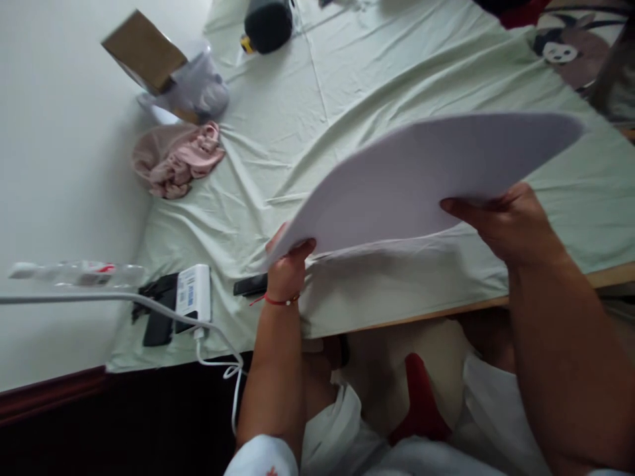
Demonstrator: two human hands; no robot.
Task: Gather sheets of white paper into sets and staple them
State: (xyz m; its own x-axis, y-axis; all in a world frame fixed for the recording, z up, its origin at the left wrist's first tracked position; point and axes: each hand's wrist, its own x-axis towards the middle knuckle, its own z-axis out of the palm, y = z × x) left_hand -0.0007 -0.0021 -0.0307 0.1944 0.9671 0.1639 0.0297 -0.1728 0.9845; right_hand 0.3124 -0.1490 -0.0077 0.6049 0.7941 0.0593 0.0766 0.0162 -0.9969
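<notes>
A large white sheet (397, 182), looking like paper or thin foam, bows upward in the air over the near side of the cloth-covered surface. My left hand (290, 264), with a red cord round the wrist, is closed on its left end, thumb on the near face and fingers partly behind. Farther right, my right hand (516, 221) pinches the sheet's lower edge, its thumb lying on the near face and the other fingers mostly hidden. Just beside my left wrist, a black flat object (251, 285) rests on the cloth.
Pale green cloth (377, 66) covers the surface. Along the left lie a clear plastic bottle (79, 274), a white box-shaped device (193, 294) with a white cable (163, 309), and a pink cloth (181, 162). Behind are a cardboard box (143, 53) and a black case (268, 25).
</notes>
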